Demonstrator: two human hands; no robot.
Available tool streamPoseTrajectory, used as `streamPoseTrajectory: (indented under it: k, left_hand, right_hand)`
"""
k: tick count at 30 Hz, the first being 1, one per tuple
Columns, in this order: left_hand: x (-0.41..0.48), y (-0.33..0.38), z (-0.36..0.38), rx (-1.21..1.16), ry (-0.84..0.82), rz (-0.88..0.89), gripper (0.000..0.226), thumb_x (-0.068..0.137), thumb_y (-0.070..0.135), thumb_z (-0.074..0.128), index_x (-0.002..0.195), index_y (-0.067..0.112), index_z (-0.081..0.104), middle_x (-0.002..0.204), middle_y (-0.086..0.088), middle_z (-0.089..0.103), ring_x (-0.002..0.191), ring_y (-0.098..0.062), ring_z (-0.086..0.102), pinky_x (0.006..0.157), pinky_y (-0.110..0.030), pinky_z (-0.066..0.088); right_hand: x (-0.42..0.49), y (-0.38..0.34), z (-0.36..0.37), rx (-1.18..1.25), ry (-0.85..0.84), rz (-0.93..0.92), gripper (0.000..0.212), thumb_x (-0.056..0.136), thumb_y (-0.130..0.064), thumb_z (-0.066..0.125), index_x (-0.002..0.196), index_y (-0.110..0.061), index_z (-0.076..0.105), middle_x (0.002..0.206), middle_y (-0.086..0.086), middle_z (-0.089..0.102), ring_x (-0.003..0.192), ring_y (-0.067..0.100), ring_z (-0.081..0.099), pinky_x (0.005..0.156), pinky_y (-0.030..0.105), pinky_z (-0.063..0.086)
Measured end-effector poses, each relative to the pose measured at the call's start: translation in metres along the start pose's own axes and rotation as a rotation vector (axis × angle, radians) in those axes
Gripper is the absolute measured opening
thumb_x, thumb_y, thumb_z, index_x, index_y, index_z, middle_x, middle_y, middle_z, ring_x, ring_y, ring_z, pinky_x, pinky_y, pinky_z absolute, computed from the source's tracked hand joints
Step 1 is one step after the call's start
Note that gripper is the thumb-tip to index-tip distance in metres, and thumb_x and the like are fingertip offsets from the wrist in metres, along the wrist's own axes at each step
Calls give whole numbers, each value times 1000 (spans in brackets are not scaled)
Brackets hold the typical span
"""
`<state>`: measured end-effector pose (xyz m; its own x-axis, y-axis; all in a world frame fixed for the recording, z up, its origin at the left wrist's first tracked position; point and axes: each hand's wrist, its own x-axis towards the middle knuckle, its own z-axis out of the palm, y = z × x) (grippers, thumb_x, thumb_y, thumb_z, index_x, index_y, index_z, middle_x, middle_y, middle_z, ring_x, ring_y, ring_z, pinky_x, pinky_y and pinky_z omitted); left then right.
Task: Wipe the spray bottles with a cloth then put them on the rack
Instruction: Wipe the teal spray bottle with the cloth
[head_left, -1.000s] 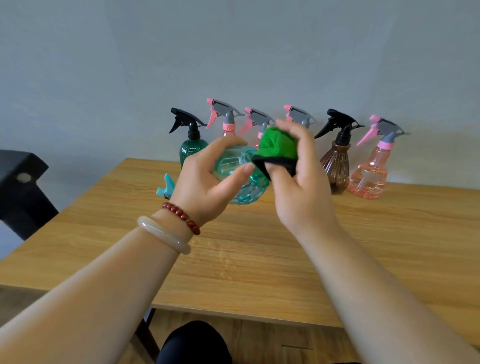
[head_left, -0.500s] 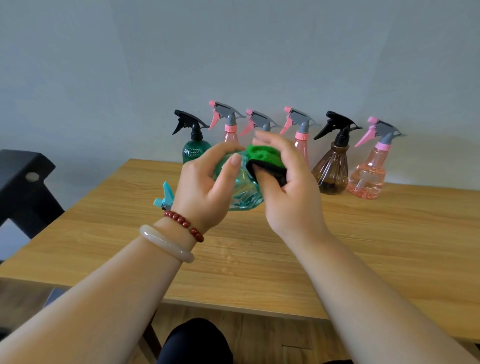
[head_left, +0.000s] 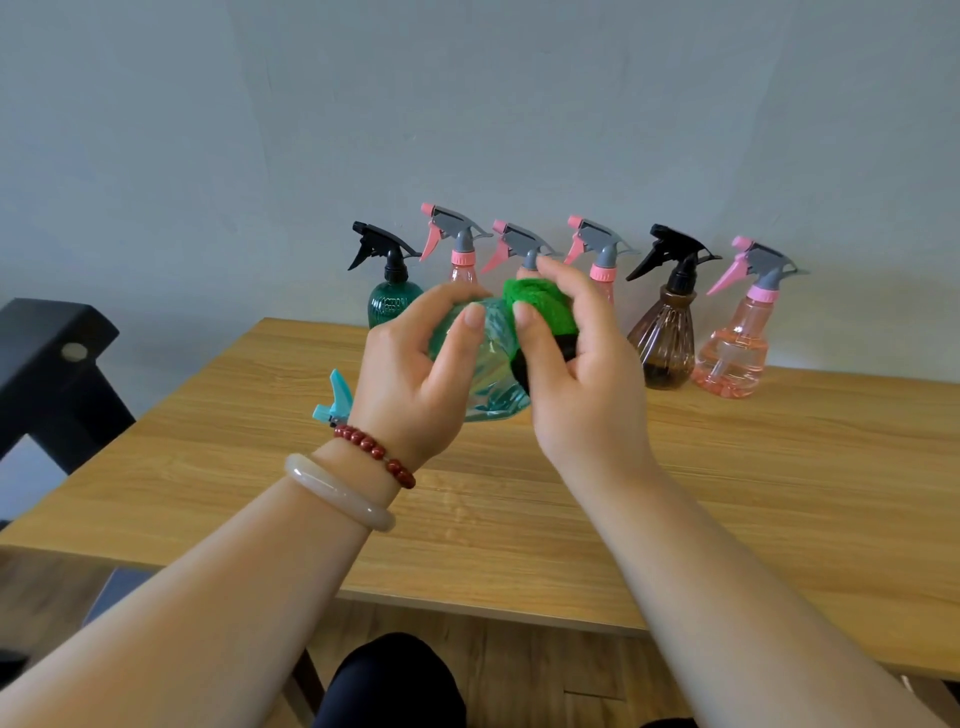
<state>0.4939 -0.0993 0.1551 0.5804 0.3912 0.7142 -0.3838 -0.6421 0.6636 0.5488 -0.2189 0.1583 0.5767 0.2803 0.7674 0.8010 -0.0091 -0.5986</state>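
While a black angular frame (head_left: 49, 358) stands at the far left beside the light wooden table (head_left: 779, 467), the left hand (head_left: 410, 384) is raised above the tabletop. Its wrist carries a pale smooth bangle (head_left: 337, 491) and a red bead bracelet (head_left: 374, 454). Its thumb and fingers are curled round a translucent teal plastic spray bottle (head_left: 491, 379), tipped so that the light-blue trigger (head_left: 335, 402) pokes out lower left of the wrist. Against the bottle's upper right side lies a folded green and black cloth (head_left: 543, 312), pinched between the thumb and bent fingers of the right hand (head_left: 582, 400). Behind, along the wall, six bottles stand upright on the table: a dark green bottle with black trigger (head_left: 392, 301), three pink bottles with grey triggers, partly hidden by the hands, a brown ribbed bottle (head_left: 667, 338), and a clear pink bottle (head_left: 737, 353).
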Motion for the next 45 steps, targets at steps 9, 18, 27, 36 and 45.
streamPoseTrajectory:
  k: [9, 18, 27, 36, 45]
  left_hand:
    - [-5, -2, 0, 15, 7, 34, 36, 94, 46, 39, 108, 25, 64, 77, -8, 69, 68, -27, 63, 62, -44, 49]
    - [-9, -4, -1, 38, 33, 56, 39, 93, 44, 39, 108, 20, 65, 71, -6, 66, 61, -25, 58, 56, -38, 46]
    - [-8, 0, -6, 139, -21, 250, 38, 94, 34, 41, 111, 11, 67, 88, 24, 60, 76, 8, 58, 68, -10, 41]
    - [-12, -5, -1, 142, 10, 211, 40, 94, 36, 40, 109, 11, 68, 83, 15, 65, 74, -1, 61, 65, -14, 44]
    - [-11, -3, 1, 140, 23, 189, 38, 93, 34, 41, 104, 10, 69, 79, 10, 66, 71, -5, 61, 63, -21, 47]
  right_hand:
    - [-7, 5, -6, -78, 61, -212, 28, 97, -15, 54, 118, -1, 67, 115, -5, 64, 110, 0, 58, 95, 9, 43]
    - [-14, 6, -5, -43, 52, -238, 27, 97, -12, 54, 118, 0, 66, 120, 9, 68, 114, 4, 60, 97, 15, 47]
    - [-18, 9, -6, 17, 60, -184, 34, 100, -20, 49, 125, -2, 62, 108, -4, 67, 93, 15, 68, 75, 26, 56]
    - [-25, 13, -1, -5, 92, -127, 35, 100, -21, 49, 124, 0, 63, 118, 6, 69, 108, 9, 65, 89, 19, 52]
    - [-26, 14, -2, -8, 110, -135, 34, 99, -19, 50, 122, 2, 64, 113, 9, 71, 98, 4, 66, 83, 14, 49]
